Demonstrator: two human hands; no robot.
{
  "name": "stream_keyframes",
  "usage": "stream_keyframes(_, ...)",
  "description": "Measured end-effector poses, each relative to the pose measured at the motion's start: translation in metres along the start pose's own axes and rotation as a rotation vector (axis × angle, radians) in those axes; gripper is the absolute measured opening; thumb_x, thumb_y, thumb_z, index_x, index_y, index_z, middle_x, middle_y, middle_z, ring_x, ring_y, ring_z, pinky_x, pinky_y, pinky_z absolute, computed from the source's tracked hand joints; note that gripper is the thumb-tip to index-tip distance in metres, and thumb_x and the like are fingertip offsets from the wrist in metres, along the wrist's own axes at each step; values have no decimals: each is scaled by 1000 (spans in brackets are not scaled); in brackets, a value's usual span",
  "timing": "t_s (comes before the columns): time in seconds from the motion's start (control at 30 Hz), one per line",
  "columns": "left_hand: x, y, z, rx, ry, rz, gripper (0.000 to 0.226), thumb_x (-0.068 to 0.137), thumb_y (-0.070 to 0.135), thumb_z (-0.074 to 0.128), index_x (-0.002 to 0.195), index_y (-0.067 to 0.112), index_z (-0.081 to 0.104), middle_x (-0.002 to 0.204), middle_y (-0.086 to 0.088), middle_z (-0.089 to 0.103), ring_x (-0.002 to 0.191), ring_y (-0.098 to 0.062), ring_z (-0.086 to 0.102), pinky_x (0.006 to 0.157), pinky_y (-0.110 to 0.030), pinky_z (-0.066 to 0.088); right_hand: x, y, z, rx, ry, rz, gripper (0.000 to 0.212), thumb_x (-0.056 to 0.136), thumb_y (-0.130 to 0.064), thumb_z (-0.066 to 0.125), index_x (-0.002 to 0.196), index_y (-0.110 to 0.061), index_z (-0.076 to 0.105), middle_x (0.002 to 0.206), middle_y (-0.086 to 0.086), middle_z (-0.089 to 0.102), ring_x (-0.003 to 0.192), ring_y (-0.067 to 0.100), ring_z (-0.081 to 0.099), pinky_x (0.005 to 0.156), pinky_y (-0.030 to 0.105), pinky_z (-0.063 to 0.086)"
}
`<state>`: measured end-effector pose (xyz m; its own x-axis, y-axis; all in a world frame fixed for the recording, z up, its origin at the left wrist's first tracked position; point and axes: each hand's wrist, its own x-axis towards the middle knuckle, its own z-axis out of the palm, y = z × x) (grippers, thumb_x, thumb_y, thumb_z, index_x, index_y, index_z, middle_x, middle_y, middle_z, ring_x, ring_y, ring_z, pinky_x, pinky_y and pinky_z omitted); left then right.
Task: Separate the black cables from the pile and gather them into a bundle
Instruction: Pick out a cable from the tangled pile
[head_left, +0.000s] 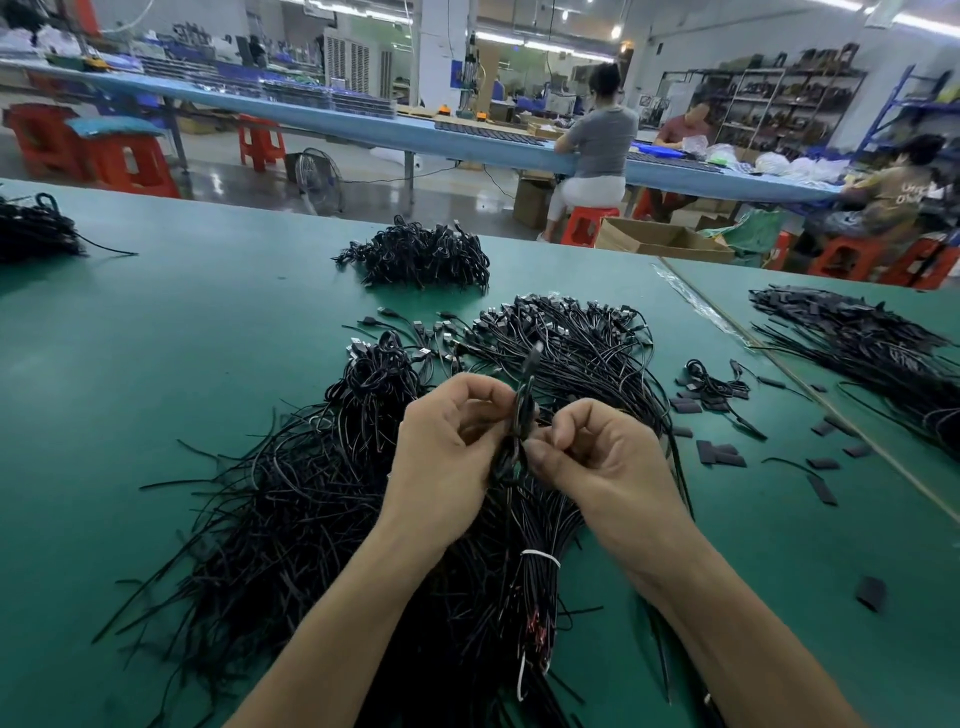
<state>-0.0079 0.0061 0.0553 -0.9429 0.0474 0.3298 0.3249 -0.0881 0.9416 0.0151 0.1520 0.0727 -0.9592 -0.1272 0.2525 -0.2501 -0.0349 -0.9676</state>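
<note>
- Head view: a small bunch of black cables (521, 415) stands upright between both hands, over the near middle of the tabletop (156, 338). One blurred end pokes up past the fingers.
- These strands look light, thin and limp. They will likely bend and snag on their neighbours, so the bunched middle seems a safer hold than the loose tips. The plug ends offer something firmer to pull on.
- The left hand (441, 452) curls its fingers round the bunch from the left. The right hand (597, 457) pinches it from the right with thumb and forefinger, and the knuckles of the two hands are close together.
- Directly below the hands lies the pile (311, 493), its ends splayed toward the near left edge.
- A tied bundle (540, 558), cinched with a white tie, lies between the forearms and runs toward the near edge.
- Beyond the hands a fan of plugged cables (566, 338) spreads out, and a separate heap (421, 257) sits by the far edge.
- Short black sleeves (719, 454) are scattered to the right, and another heap (872, 343) lies at the right edge.
</note>
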Motion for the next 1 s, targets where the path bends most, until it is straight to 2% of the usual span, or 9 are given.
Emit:
stream_keyframes(0.17, -3, 8, 2, -311, -51, -48, 29, 82, 2, 48, 102, 16, 62, 94, -11, 77, 94, -21, 72, 82, -26, 54, 1, 3, -1, -36, 26, 49, 36, 84, 10, 69, 68, -18, 52, 65, -5, 63, 61, 4, 55, 61, 17, 49)
stream_keyframes(0.27, -5, 8, 0, -328, -111, -4, 30, 77, 7, 47, 101, 16, 64, 87, -16, 76, 100, -26, 70, 90, -32, 52, 1, 3, -3, 20, 57, 60, 32, 82, 8, 71, 69, -15, 52, 63, -3, 63, 58, 6, 55, 56, 18, 49)
stream_keyframes(0.33, -6, 7, 1, -303, -146, 27, 26, 81, 9, 50, 105, 12, 61, 87, -17, 76, 103, -24, 70, 86, -26, 53, 1, 0, -5, 94, 66, 79, 28, 73, -10, 79, 72, -14, 51, 64, 1, 63, 58, 9, 55, 55, 18, 48)
stream_keyframes(0.4, -7, 6, 2, -238, -132, 47, 20, 83, 15, 65, 102, 18, 62, 92, -17, 75, 91, -22, 70, 78, -22, 54, 2, 0, -7, 90, 114, 88, 30, 66, -20, 82, 70, -17, 52, 67, 4, 65, 60, 11, 56, 57, 19, 49)
stream_keyframes(0.53, -6, -3, 4, 97, -40, 46, 41, 73, 23, 88, 101, 27, 58, 89, 15, 63, 78, -4, 56, 67, -23, 47, 5, 4, -12, 49, 247, 4, 30, 80, 2, 74, 72, -16, 52, 70, 0, 69, 67, 7, 65, 65, 17, 53)
stream_keyframes(0.6, -6, -5, 5, 157, -46, -41, 48, 68, 37, 89, 101, 26, 56, 74, 14, 53, 63, -5, 46, 58, -23, 42, 5, 5, -11, 34, 261, -30, 30, 82, 4, 72, 73, -15, 51, 72, -1, 70, 65, 7, 65, 67, 17, 53)
stream_keyframes(0.7, -5, -5, 3, 159, -143, -179, 46, 71, 49, 84, 98, 29, 53, 61, 5, 61, 50, -11, 49, 49, -26, 41, 4, 5, -8, 35, 252, -57, 29, 83, 4, 71, 74, -14, 50, 73, 1, 71, 61, 12, 66, 67, 19, 55)
stream_keyframes(0.8, -5, -3, 0, 119, -216, -254, 34, 83, 34, 79, 101, 27, 51, 69, -6, 73, 50, -18, 66, 43, -22, 46, 2, 7, -7, 48, 238, -64, 27, 81, 1, 73, 74, -12, 51, 73, 3, 71, 60, 15, 68, 65, 21, 56)
stream_keyframes(1.0, -4, -4, 1, -119, -162, -307, 22, 96, -3, 56, 109, 14, 62, 90, -17, 75, 84, -27, 75, 70, -31, 61, 4, 14, 1, 30, 239, 1, 27, 81, 7, 71, 72, -12, 53, 72, 4, 72, 67, 11, 70, 65, 17, 55)
